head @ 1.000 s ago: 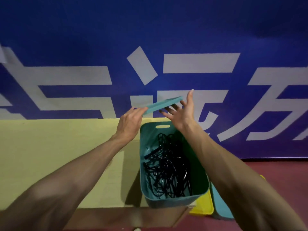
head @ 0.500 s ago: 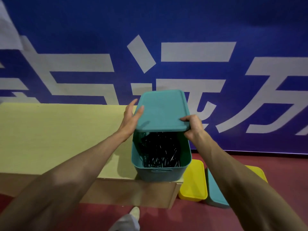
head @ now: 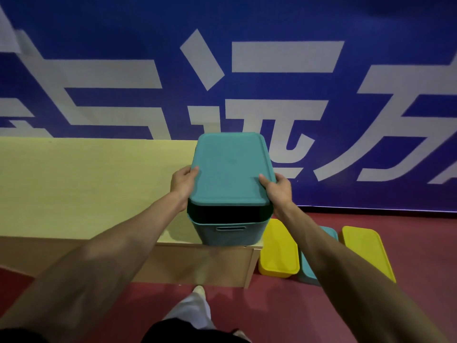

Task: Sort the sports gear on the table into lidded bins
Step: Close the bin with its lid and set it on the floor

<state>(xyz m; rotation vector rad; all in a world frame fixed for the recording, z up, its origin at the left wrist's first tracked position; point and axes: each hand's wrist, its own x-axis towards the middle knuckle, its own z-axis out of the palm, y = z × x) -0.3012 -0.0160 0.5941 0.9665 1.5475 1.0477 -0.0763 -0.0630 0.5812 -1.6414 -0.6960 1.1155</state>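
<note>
Lid (head: 231, 169) — between both hands' fingers (head: 191, 170)

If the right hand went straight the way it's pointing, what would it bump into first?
Probably the teal lid: the right hand grips its right edge and is angled forward and inward across it.

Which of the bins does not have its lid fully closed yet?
The teal bin on the table: its lid is raised in front, leaving a dark gap. The floor bins look closed.
</note>
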